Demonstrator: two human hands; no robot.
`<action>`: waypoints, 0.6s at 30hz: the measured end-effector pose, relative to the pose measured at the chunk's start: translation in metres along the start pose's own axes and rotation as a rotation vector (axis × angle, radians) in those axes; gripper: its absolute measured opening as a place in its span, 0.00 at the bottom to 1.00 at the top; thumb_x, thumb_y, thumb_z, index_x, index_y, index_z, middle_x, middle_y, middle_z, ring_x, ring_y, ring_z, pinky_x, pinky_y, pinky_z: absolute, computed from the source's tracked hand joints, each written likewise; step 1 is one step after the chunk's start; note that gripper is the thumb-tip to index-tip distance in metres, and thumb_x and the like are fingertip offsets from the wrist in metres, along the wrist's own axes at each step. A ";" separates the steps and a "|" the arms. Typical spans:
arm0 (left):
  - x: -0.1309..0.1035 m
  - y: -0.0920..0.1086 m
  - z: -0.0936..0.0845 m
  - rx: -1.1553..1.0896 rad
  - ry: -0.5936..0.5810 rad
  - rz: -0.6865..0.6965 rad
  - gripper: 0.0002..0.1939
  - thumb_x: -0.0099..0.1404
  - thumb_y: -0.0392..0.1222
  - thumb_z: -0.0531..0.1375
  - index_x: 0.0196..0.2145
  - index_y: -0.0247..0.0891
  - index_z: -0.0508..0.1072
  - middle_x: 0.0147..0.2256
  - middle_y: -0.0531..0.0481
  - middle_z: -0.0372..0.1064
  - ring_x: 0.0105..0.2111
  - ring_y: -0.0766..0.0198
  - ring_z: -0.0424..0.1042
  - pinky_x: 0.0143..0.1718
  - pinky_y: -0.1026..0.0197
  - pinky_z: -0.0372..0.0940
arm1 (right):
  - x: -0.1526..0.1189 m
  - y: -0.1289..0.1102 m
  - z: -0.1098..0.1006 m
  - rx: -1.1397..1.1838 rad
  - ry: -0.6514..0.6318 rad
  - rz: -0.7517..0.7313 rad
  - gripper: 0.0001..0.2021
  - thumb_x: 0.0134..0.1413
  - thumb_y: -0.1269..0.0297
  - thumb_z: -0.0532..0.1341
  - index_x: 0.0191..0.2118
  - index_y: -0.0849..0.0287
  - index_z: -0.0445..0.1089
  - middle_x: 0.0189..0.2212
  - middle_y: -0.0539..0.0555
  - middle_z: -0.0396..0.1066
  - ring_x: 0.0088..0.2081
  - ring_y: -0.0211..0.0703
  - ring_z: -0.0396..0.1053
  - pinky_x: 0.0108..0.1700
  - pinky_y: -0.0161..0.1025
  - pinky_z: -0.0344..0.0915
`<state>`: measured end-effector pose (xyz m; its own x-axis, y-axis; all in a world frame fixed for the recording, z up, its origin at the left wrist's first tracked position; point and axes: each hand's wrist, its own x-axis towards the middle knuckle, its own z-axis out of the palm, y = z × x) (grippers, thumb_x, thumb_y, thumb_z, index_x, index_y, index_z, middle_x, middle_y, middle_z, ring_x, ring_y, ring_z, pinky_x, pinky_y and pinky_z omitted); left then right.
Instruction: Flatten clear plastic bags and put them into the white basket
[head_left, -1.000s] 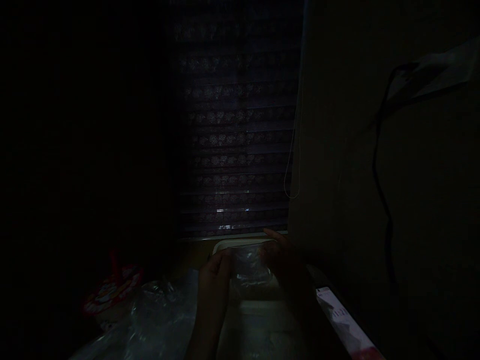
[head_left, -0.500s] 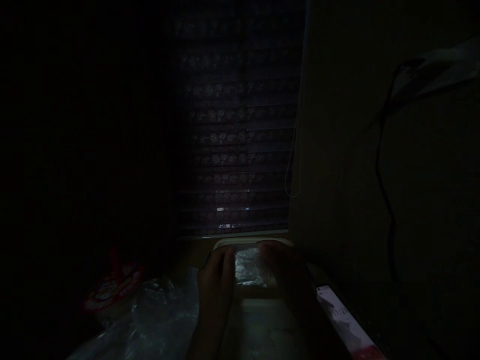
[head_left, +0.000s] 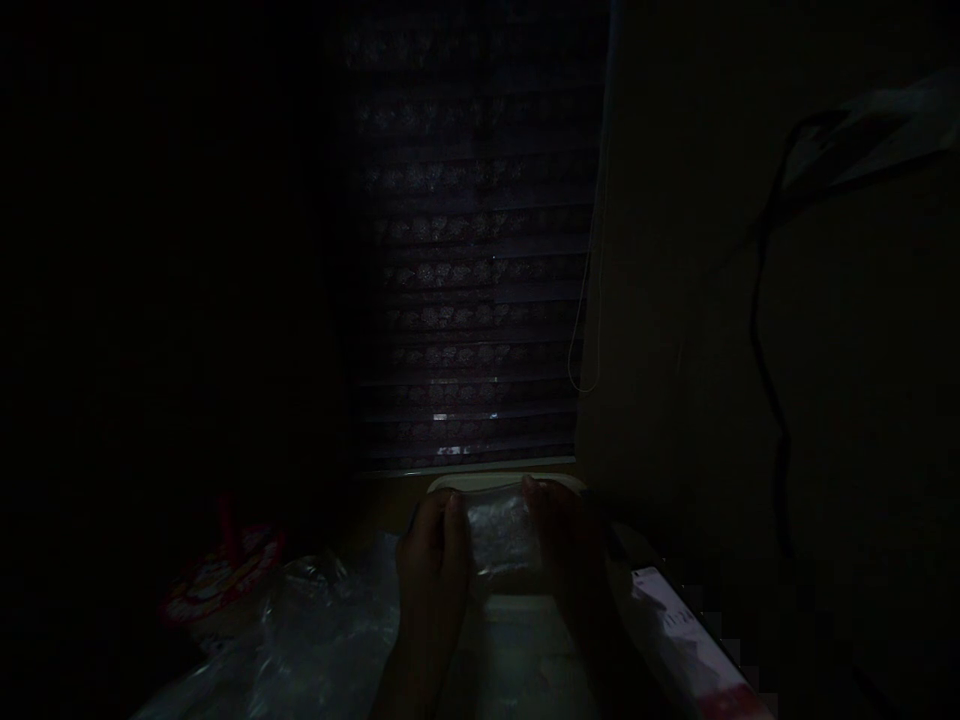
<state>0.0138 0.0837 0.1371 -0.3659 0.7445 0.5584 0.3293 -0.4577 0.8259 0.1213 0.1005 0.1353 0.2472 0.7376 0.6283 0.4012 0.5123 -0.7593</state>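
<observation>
Between my two hands is a small clear plastic bag (head_left: pixel 501 530), shiny and creased, stretched flat. My left hand (head_left: pixel 435 545) pinches its left edge, thumb on the near side. At its right edge my right hand (head_left: pixel 559 525) grips it with the thumb near the top corner; the other fingers are lost in the dark. Whether anything is inside the bag I cannot tell. Behind the hands shows the rim of a pale container (head_left: pixel 442 482). Nearer to me, below the bag, lies a pale tray-like box (head_left: pixel 517 605), its contents too dim to make out.
At left stands a cup with a red patterned lid (head_left: pixel 225 580) and a red straw. Crumpled clear plastic (head_left: pixel 322 630) lies beside my left forearm. A lit phone (head_left: pixel 694 640) is to the right. A blind (head_left: pixel 465 300) hangs ahead, and a dark cable (head_left: pixel 765 360) runs down the right wall.
My right thumb has risen slightly toward the bag's top corner, and the bag is held a little differently, its upper edge now more visible. My left hand has barely moved.
</observation>
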 end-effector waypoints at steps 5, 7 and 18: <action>-0.002 0.006 0.002 0.001 0.027 -0.033 0.09 0.55 0.46 0.49 0.25 0.39 0.63 0.19 0.55 0.58 0.20 0.67 0.58 0.23 0.67 0.53 | -0.003 -0.002 -0.002 -0.073 0.022 0.004 0.14 0.50 0.60 0.47 0.24 0.59 0.65 0.21 0.51 0.68 0.23 0.36 0.65 0.26 0.30 0.59; -0.003 0.008 0.002 -0.015 0.042 -0.037 0.08 0.55 0.45 0.49 0.25 0.39 0.63 0.20 0.55 0.59 0.21 0.66 0.59 0.24 0.66 0.53 | -0.003 -0.001 -0.002 -0.088 0.027 -0.002 0.14 0.49 0.60 0.47 0.26 0.59 0.66 0.24 0.52 0.70 0.26 0.38 0.66 0.28 0.31 0.61; -0.002 0.000 0.006 -0.192 0.079 -0.190 0.17 0.49 0.56 0.53 0.20 0.38 0.62 0.17 0.56 0.55 0.19 0.69 0.56 0.19 0.68 0.52 | -0.005 0.004 -0.001 -0.108 0.101 -0.052 0.13 0.48 0.62 0.46 0.26 0.58 0.66 0.23 0.53 0.70 0.25 0.38 0.67 0.26 0.31 0.62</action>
<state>0.0195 0.0849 0.1353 -0.4744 0.7890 0.3904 0.0798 -0.4031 0.9117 0.1225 0.0985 0.1296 0.3089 0.6603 0.6845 0.5074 0.4943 -0.7058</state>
